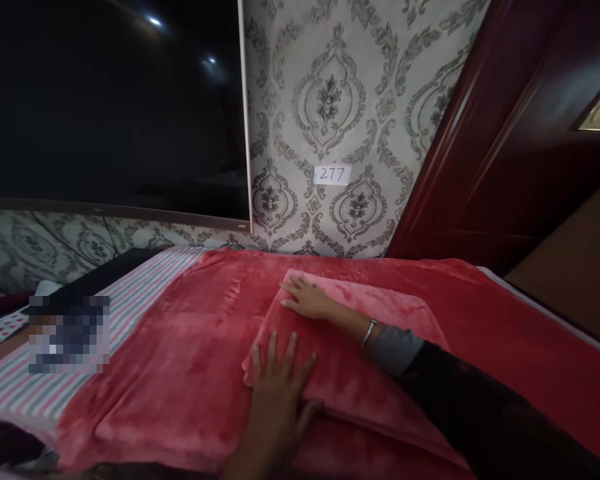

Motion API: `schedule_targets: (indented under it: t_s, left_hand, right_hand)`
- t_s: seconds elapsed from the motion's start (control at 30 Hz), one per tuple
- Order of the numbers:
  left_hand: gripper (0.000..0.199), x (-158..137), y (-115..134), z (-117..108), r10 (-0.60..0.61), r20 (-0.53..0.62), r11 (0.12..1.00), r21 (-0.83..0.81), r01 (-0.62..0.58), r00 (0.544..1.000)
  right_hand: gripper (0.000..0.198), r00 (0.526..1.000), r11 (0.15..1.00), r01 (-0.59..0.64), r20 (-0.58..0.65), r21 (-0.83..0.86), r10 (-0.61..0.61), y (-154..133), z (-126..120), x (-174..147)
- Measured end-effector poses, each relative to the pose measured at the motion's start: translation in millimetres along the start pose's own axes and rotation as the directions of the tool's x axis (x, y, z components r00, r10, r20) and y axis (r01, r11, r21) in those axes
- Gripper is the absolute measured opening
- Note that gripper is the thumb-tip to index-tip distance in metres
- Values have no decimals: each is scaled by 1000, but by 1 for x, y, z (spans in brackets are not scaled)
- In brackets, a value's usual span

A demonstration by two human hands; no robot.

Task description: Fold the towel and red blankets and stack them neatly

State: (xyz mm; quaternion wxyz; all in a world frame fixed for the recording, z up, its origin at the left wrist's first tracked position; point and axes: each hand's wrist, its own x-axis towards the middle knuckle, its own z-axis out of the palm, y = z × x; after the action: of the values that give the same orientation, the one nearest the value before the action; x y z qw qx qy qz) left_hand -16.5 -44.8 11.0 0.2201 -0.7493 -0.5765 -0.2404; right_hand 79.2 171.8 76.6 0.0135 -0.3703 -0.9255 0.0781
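On the left, the TV (115, 113) hangs over the striped sheet (135, 303), which shows beyond the edge of the red cover (180, 373). The cover lies spread over most of the surface, with shallow creases in its nap and a loosely rumpled left edge.

Next comes the folded blanket (350, 360), in the middle, flat on the cover; whether the two are one piece I cannot tell. The left hand (275, 383) rests palm down at its near left corner, fingers spread wide, gripping nothing that shows. A little farther right and back, the right hand (310, 300) lies on its far left corner, also flat and fanned out, with a bracelet (369, 332) at the wrist.

Judging by its shape, the folding is largely done: the layers are stacked and the top is fairly smooth. What looks unfinished is the squaring: the left edge runs slantwise, and a dark gap parts the layers along the near side. The sleeve (455, 387) hides part of the right end, so its evenness cannot be judged.
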Motion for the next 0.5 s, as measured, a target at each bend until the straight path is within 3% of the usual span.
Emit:
schedule_targets:
  t_s: [0.1, 0.3, 0.5]
  left_hand:
    - [83, -9, 0, 14, -9, 34, 1000, 18, 9, 999]
    - [83, -17, 4, 32, -77, 32, 996, -41, 78, 997]
    - [79, -18, 1, 38, -76, 27, 994, -77, 78, 997]
  right_hand:
    - [67, 998, 999, -13, 55, -31, 15, 3, 12, 18]
    - [58, 997, 996, -81, -1, 39, 81, 27, 24, 60]
    - [55, 994, 989, -100, -28, 109, 103, 41, 28, 72]
